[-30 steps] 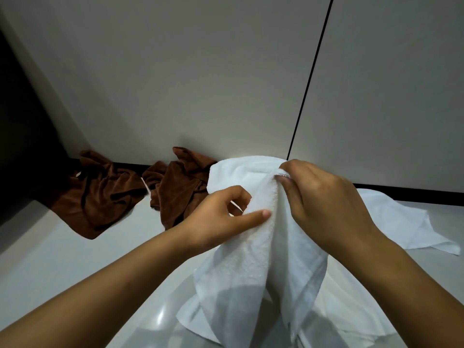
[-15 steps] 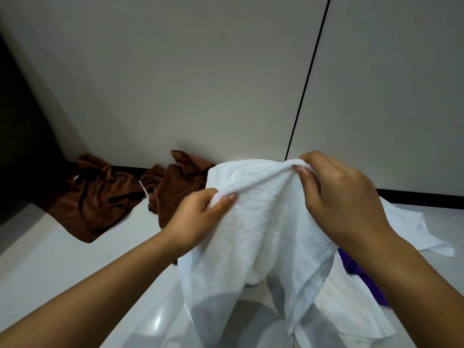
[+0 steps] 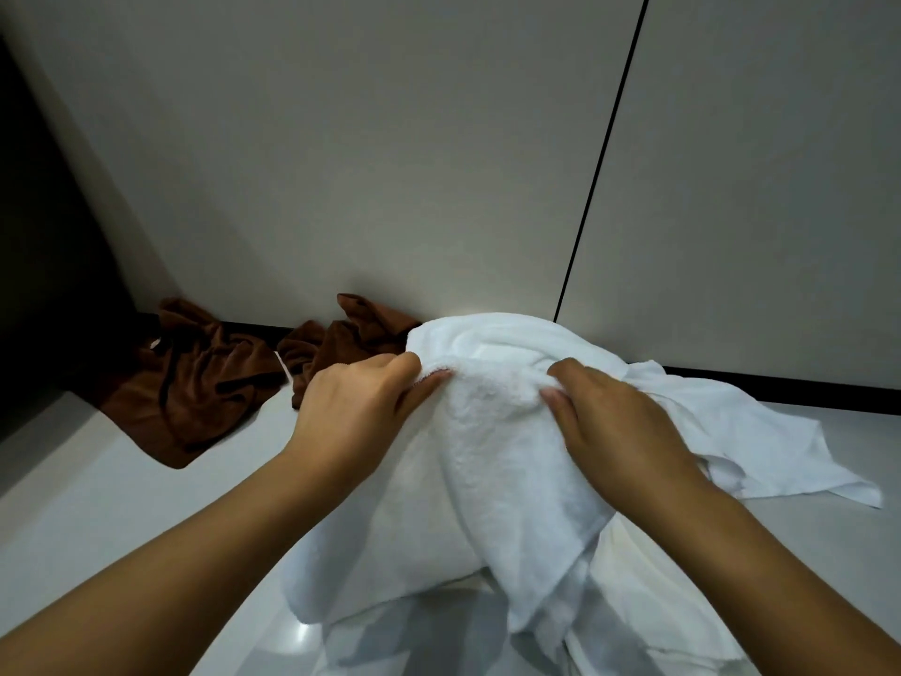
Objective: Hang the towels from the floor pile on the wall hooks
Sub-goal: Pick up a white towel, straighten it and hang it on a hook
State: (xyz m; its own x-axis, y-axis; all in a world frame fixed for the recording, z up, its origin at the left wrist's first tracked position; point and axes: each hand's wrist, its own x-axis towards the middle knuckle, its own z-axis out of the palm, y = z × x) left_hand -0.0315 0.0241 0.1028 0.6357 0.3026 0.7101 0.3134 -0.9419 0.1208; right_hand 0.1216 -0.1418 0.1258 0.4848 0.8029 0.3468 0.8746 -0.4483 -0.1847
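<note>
Left hand: the left hand (image 3: 358,409) pinches the upper edge of a thick white terry towel (image 3: 492,461), thumb on the near face and fingers curled over the far side.
Right hand: the right hand (image 3: 616,422) grips the same upper edge just to the right, thumb pressed into the nap and fingers wrapped behind the fold.
Held towel: the white terry towel is bunched between the two hands and hangs down in loose folds; its lower part drapes toward the glossy pale grey floor (image 3: 97,519).
Second white cloth: a thinner white towel (image 3: 760,446) lies spread on the floor to the right, partly behind the held one.
Brown towels: two crumpled dark brown towels (image 3: 195,387) lie on the floor to the left, against the black skirting at the foot of the wall.
Wall: plain light grey panels (image 3: 365,163) with a thin dark vertical seam (image 3: 599,158) on the right.
</note>
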